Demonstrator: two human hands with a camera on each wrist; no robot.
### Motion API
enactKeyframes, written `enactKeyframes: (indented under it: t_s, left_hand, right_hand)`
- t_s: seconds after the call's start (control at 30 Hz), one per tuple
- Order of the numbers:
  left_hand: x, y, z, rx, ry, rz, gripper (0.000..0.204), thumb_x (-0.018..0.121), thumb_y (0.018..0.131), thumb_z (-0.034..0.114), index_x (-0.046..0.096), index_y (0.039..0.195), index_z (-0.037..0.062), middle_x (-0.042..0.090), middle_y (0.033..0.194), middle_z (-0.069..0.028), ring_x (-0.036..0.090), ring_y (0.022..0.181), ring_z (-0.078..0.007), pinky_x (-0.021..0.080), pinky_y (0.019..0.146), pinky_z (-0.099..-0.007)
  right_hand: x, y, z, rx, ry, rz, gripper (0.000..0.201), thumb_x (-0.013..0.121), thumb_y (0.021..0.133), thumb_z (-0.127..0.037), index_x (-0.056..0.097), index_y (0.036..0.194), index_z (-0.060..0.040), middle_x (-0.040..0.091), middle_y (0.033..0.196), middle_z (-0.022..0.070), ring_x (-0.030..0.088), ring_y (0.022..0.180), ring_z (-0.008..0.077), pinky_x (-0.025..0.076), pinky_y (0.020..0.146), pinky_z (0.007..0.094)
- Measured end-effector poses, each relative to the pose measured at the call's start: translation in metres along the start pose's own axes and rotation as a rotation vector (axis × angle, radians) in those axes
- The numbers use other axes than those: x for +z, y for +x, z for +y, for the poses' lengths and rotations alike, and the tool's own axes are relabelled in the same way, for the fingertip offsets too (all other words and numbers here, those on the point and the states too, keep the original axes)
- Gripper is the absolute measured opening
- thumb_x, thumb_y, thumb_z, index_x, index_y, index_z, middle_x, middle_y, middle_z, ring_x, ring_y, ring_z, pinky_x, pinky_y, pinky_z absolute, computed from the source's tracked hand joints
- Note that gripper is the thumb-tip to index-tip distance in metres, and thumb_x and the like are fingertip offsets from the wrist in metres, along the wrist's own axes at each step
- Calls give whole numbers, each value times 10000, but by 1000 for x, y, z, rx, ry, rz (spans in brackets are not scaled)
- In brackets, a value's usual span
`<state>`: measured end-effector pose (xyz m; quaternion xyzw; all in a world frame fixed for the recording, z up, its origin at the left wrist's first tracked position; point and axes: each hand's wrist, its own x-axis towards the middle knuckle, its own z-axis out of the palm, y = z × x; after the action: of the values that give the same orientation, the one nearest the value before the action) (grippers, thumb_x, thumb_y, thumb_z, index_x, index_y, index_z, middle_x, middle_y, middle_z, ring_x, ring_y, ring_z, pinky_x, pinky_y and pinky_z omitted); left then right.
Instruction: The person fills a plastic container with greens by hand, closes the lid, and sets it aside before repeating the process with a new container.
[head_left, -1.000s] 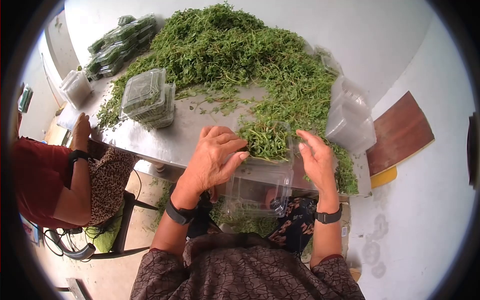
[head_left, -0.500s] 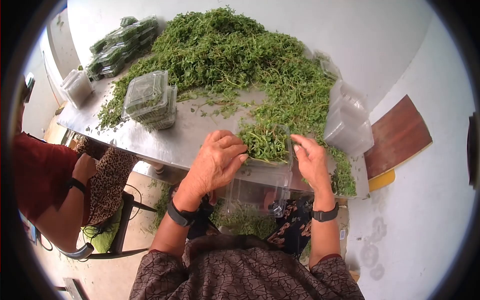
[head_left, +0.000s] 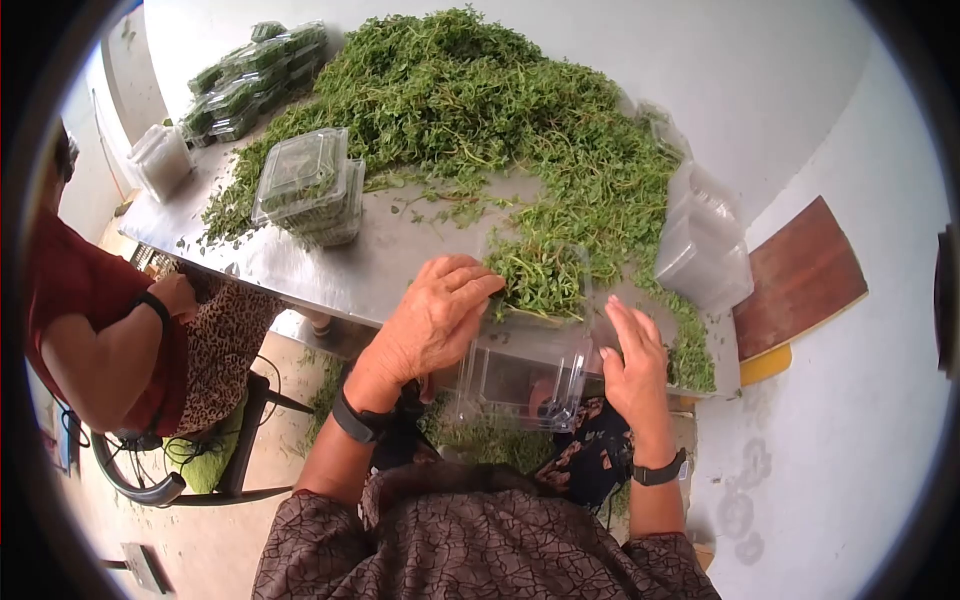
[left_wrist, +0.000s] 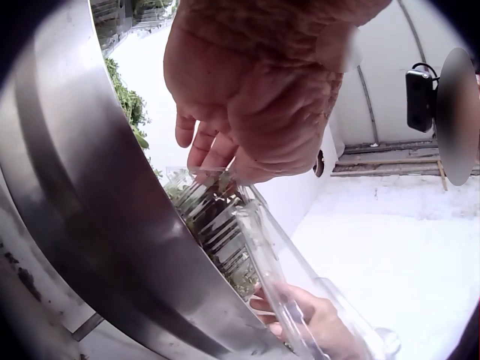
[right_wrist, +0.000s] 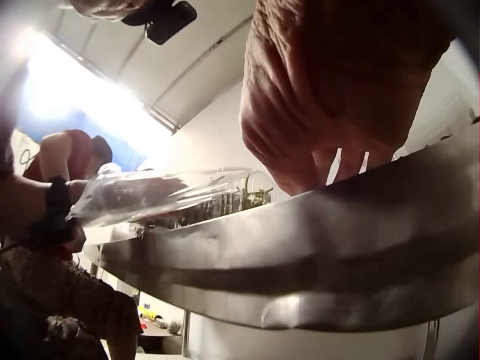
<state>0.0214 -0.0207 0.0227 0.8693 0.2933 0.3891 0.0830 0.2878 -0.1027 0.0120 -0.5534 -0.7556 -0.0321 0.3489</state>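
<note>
A clear plastic clamshell box [head_left: 530,335] lies at the table's front edge, its base filled with leafy green sprigs [head_left: 540,278] and its lid folded down over the edge. My left hand [head_left: 437,312] is at the box's left side, palm down. In the left wrist view, its fingertips touch the sprigs [left_wrist: 217,184] at the box's rim. My right hand [head_left: 637,365] stands apart from the box's right side, its fingers extended and holding nothing.
A large heap of greens [head_left: 470,100] covers the back of the metal table [head_left: 390,235]. Filled boxes [head_left: 310,190] stand at left, nested boxes [head_left: 705,245] at right. Another person [head_left: 110,340] sits at the left. A brown board [head_left: 805,280] leans on the right wall.
My right hand has moved back from the box's right side, toward me and slightly right. My left hand stays at the left side, shifted slightly. The seated person's arm has moved.
</note>
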Motion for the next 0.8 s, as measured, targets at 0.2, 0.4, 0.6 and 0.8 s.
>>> enactKeyframes:
  t_s: [0.2,0.4,0.6,0.8]
  left_hand:
    - [-8,-6,-6,38,-1,-122,423,538,742,-12,597,1159,24,568,1254,-144,496,1188,-343,362,1062,-459]
    - [-10,-10,-12,42,8,-209,539,584,671,17,571,1209,54,520,1332,-143,446,1270,-346,266,1139,-492]
    - [-8,-12,-9,15,-51,-200,603,640,652,53,556,1250,72,495,1366,-145,423,1300,-348,260,1139,-500]
    - [-4,-16,-14,39,-66,-172,638,732,733,331,545,1279,59,479,1384,-154,427,1296,-359,266,1131,-496]
  right_hand:
    - [-11,-21,-7,-39,-67,-21,611,610,671,113,519,1265,3,535,1326,132,471,1218,325,385,1023,441]
    - [-9,-32,-16,-90,-42,-152,659,659,651,97,511,1283,-18,510,1356,113,453,1244,309,383,1022,458]
    - [13,-42,-14,-147,-66,12,730,741,630,45,483,1309,-34,483,1373,170,463,1223,351,375,1024,481]
    - [13,-36,-18,-206,-40,33,596,794,686,-105,565,1232,-42,488,1365,192,480,1195,391,393,1008,473]
